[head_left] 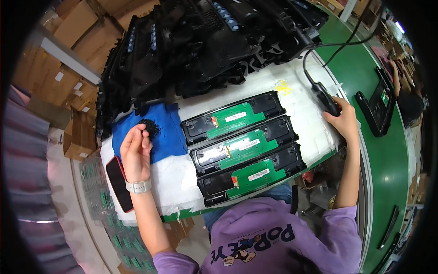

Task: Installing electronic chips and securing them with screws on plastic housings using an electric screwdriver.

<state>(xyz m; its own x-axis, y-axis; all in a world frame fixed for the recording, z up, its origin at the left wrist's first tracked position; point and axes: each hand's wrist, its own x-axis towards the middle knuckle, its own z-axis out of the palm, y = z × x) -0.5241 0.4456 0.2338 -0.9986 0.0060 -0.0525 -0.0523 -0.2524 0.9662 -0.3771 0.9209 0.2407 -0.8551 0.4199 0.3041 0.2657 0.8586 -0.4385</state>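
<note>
Three black plastic panels, each carrying a green circuit board, lie side by side on the white padded bench: the far one [233,117], the middle one [244,145] and the near one [252,173]. My left hand [136,150] rests at the edge of a blue cloth [171,130], fingertips pinched at a small heap of tiny black screws [149,126]. My right hand [343,119] is closed around a black corded power screwdriver [325,97] at the bench's right end.
A big stack of black plastic housings [205,41] fills the back of the bench. A red-cased phone [119,182] lies at the left edge. A green conveyor [388,150] on the right carries another black panel [375,109]. Cardboard boxes [77,132] stand left.
</note>
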